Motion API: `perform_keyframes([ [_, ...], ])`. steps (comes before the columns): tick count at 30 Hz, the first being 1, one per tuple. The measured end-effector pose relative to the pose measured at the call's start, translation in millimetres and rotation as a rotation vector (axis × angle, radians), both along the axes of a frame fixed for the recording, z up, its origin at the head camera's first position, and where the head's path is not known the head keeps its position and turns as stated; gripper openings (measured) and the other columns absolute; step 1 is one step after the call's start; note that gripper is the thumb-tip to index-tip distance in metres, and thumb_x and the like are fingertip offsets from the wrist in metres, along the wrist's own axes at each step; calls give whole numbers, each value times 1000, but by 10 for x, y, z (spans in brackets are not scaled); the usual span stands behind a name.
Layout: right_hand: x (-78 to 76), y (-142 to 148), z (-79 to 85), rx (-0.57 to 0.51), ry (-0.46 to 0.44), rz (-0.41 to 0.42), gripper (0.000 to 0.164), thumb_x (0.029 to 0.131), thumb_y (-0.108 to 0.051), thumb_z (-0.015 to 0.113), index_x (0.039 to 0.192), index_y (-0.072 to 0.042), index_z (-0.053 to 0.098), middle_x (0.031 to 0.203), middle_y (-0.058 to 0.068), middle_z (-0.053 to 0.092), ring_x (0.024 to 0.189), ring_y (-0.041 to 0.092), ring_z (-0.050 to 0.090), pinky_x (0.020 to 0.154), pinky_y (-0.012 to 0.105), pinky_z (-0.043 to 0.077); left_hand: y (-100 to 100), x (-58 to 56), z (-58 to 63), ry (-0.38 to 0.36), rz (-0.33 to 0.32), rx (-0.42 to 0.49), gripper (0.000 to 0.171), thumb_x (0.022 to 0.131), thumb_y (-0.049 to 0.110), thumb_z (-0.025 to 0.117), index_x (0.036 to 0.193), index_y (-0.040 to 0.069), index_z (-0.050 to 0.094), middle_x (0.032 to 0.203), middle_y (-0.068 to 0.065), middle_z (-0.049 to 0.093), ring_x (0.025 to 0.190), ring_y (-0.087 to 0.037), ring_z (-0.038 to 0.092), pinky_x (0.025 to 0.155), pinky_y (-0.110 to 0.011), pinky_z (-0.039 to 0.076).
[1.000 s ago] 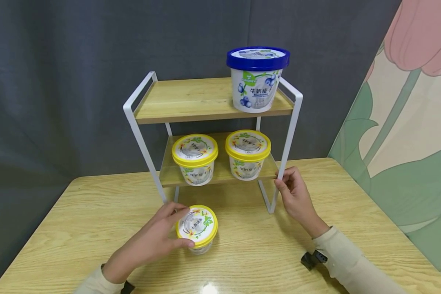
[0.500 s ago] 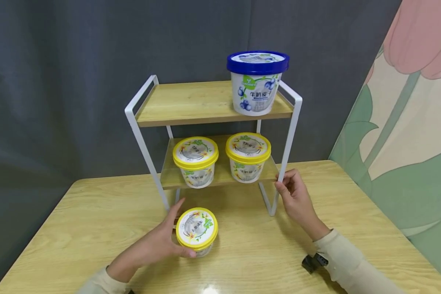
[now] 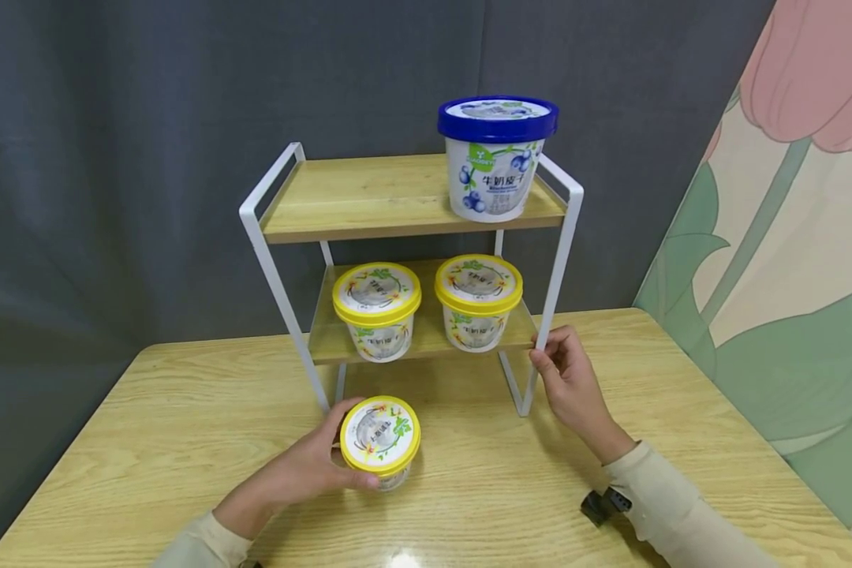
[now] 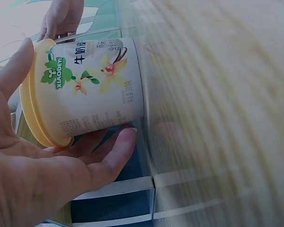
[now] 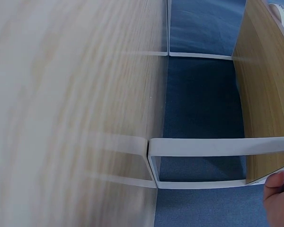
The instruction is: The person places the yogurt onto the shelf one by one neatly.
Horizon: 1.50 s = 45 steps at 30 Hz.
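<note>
A yellow-lidded ice cream tub (image 3: pixel 381 432) stands upright on the table in front of the rack. My left hand (image 3: pixel 315 465) curls round its left side, thumb towards me and fingers on the far side. In the left wrist view, the thumb lies at the lid's rim and the fingers reach along the tub's printed wall (image 4: pixel 92 90). At the right, my right hand (image 3: pixel 575 390) pinches the white front leg of the two-tier rack (image 3: pixel 555 292) beside the lower shelf. Only part of that hand (image 5: pixel 279 198) shows in the right wrist view.
Two more yellow-lidded tubs, a left one (image 3: pixel 379 308) and a right one (image 3: pixel 479 300), stand on the lower shelf. A larger blue-lidded tub (image 3: pixel 497 158) sits at the right of the upper shelf (image 3: pixel 369 193). Behind the table (image 3: pixel 497 505) hangs a dark curtain (image 3: pixel 184 158).
My left hand opened away from the front tub's lid, then closed in round its side. The tub stays in place. My right hand keeps hold of the rack leg.
</note>
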State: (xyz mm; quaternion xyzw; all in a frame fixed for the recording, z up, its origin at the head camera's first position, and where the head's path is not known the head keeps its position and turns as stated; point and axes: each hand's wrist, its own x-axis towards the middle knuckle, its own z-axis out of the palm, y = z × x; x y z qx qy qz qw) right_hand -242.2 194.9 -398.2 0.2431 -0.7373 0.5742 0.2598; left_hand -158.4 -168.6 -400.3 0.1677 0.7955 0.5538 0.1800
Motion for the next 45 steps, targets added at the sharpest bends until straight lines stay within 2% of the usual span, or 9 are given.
perform_keyframes([
  [4,2,-2,3,3,-1,0,12,94,13,54,105,12,50,86,-10,53,72,3,49,63,18,43,3,3,11,-5,33,-16,101,76,23,87,153,13,22,144,-17,45,132,-34,45,100,-38,45],
  [9,4,-4,4,1,-1,4,12,94,13,54,106,12,50,86,-11,53,72,3,49,63,18,43,6,9,42,-17,66,-18,99,75,21,88,152,12,26,142,-16,47,129,-33,46,98,-36,47],
  [13,4,-2,6,0,-4,6,12,94,13,53,106,12,50,86,-11,53,72,3,49,62,18,43,-5,26,86,-7,63,0,99,75,19,87,152,11,26,140,-17,48,126,-32,48,97,-37,47],
  [19,3,9,20,2,1,0,12,95,12,53,106,12,50,85,-10,52,72,3,49,63,18,43,-26,37,217,62,31,-7,97,76,22,86,152,12,26,140,-15,49,124,-28,47,98,-40,44],
  [23,-4,15,24,-2,12,-4,13,94,13,53,106,13,50,85,-10,52,72,3,49,62,18,43,-20,50,343,99,15,-15,93,77,23,86,150,17,29,139,-11,50,122,-27,47,97,-41,44],
  [29,0,11,10,5,19,4,13,94,14,53,106,12,50,84,-9,51,72,3,49,63,18,43,-17,168,565,93,50,-44,91,76,24,87,149,31,32,142,-2,48,122,-29,47,97,-46,43],
  [34,7,10,6,5,14,-1,12,94,14,53,106,12,50,84,-9,51,72,4,49,63,18,43,-1,265,750,182,57,-50,92,77,25,86,151,29,31,147,0,45,125,-30,46,99,-49,40],
  [38,4,6,11,5,16,1,12,94,14,53,105,12,50,84,-9,51,72,4,49,63,18,43,17,319,910,257,80,-42,93,77,25,86,151,30,31,145,0,46,124,-29,47,100,-50,40],
  [45,2,-9,-7,-4,12,2,12,94,14,54,105,12,50,85,-9,52,72,4,49,63,19,43,65,332,1217,323,107,33,87,78,21,84,149,26,33,142,-2,47,124,-30,47,103,-55,37],
])
